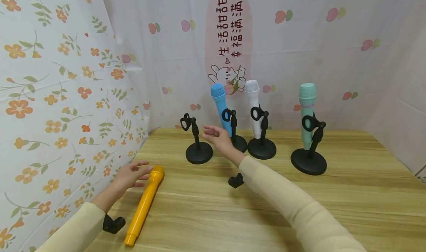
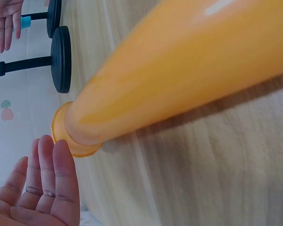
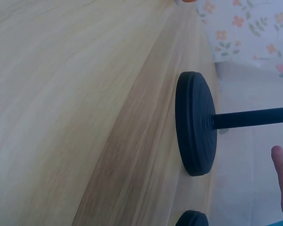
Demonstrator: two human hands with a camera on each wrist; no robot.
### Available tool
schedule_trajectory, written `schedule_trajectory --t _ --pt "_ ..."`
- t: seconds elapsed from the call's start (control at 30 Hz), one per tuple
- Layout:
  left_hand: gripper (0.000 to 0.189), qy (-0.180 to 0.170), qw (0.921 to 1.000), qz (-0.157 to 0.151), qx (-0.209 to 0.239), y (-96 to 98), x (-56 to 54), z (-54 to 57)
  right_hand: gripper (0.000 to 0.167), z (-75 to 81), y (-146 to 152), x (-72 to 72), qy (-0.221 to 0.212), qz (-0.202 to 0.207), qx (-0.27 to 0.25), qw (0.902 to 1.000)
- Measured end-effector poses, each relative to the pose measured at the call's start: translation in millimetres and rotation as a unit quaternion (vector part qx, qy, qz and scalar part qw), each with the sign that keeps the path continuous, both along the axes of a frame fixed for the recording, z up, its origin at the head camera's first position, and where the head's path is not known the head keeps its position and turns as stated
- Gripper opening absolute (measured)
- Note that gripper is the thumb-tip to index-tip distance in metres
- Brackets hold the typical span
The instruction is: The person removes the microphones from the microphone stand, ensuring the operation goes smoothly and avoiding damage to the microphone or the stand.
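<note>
An orange microphone [image 1: 144, 206] lies on the table at the left, its head pointing away. Beside that head is my left hand [image 1: 129, 177], fingers extended; the left wrist view shows the straight fingers [image 2: 52, 179] close to the microphone's rim, and whether they touch it I cannot tell. My right hand [image 1: 219, 139] reaches out in the air between the black stand with a vacant clip [image 1: 198, 153] and the blue microphone [image 1: 222, 106] in its stand. Nothing is in its loosely extended fingers. In the right wrist view the stand's round base [image 3: 195, 123] is near that hand.
Right of the blue microphone, a white microphone [image 1: 254, 111] and a mint green microphone [image 1: 307, 115] lean in black stands. Floral cloth [image 1: 60, 96] borders the table's left side, and a printed curtain [image 1: 179, 60] hangs behind. The wooden table [image 1: 199, 215] spreads in front.
</note>
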State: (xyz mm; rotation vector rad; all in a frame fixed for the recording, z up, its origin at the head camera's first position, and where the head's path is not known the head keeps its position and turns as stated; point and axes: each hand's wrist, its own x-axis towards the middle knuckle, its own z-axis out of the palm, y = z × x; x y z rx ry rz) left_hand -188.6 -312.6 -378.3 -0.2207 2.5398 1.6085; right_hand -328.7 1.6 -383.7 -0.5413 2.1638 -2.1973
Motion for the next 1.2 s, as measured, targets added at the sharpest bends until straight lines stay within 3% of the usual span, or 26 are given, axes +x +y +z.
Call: schedule_trajectory --t 0.47,0.83,1.2 --pt "0.064 0.020 0.9996 0.001 0.021 19.2 -11.2 10.3 0.038 2.2 20 6.0 -0.014 0.007 -0.011 0.9998" --pt "0.065 0.033 0.9989 -0.027 0.020 43.4 -26.5 17.1 0.042 -0.6 42 6.2 0.001 0.012 0.000 0.9999" --pt "0.058 0.046 0.9957 -0.034 0.072 67.2 -39.4 27.0 0.038 -3.2 65 5.2 -0.003 -0.009 -0.006 0.9999"
